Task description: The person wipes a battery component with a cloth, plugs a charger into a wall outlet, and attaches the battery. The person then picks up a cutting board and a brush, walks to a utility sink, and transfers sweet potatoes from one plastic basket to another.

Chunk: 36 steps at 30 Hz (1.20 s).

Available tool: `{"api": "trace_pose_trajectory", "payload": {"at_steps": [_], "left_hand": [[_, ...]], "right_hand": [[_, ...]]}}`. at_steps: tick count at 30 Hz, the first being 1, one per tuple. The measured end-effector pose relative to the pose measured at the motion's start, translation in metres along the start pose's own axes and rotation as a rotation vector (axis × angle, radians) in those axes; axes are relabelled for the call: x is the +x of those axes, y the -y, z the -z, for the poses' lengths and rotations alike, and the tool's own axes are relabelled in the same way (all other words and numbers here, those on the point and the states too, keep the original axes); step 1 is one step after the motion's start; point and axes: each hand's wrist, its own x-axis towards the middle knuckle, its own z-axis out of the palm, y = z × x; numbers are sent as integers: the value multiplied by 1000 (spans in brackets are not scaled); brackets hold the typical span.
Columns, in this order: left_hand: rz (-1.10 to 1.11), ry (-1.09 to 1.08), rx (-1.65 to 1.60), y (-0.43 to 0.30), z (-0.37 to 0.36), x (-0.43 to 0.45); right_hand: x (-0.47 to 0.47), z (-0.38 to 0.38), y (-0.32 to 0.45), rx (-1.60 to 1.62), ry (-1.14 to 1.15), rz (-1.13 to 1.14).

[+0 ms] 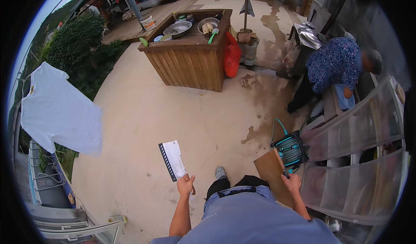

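Note:
My left hand (185, 185) grips the wooden handle of a cleaver (174, 159), whose broad blade points up and away from me, with a dark slotted strip along its left edge. At the lower right, my right hand (292, 181) is closed on the dark handle at the edge of a brown wooden board (271, 171), which hangs tilted beside my body. Further ahead stands a wood-panelled counter (191, 65). On it are a metal basin (177, 29), a metal bowl (202, 23) with pale root vegetables, a green-handled tool (213, 36) and a green vegetable (143, 42).
A hose reel (291, 149) sits on the floor by the board. At right, a person (334, 65) bends over a blue basin (344, 96), behind a translucent-doored cabinet (354, 146). A white shirt (61, 107) hangs at left; a red bag (231, 57) hangs from the counter.

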Motion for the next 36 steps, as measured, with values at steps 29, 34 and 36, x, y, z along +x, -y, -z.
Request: {"api": "trace_pose_trajectory", "payload": {"at_steps": [29,34,36], "left_hand": [[-348,-192,77,-510,-134,632],[-411,-178,75,-581,-183,714],[-419,-139,91,-598,-200,733]], "right_hand": [[464,5,325,84,-208,-95],[490,55,393,173,-373,-185],[492,73,406,199,-440,-200]]}}
